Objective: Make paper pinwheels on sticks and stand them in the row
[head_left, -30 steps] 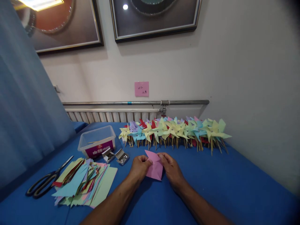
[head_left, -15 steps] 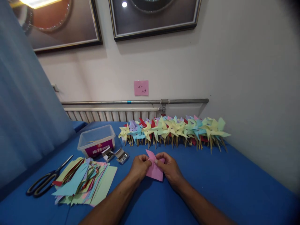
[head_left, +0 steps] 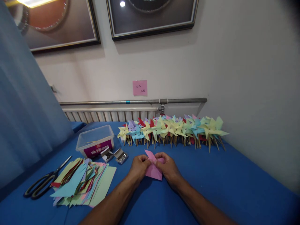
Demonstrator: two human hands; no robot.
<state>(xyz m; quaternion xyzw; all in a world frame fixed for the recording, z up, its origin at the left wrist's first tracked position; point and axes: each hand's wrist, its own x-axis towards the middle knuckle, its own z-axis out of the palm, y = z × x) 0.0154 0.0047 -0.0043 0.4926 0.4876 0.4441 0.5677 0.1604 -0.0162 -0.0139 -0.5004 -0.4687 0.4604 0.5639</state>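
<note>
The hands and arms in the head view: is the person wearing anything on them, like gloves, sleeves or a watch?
Nothing is worn. The left hand and the right hand are bare, without gloves, and no rings show. Both forearms are uncovered up to the picture's lower edge, with no sleeve, watch or wristband in sight.

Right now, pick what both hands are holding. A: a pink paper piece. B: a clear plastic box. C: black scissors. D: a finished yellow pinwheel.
A: the left hand and the right hand pinch the pink paper piece between their fingers over the blue table; the scissors and the clear plastic box lie untouched to the left.
</note>
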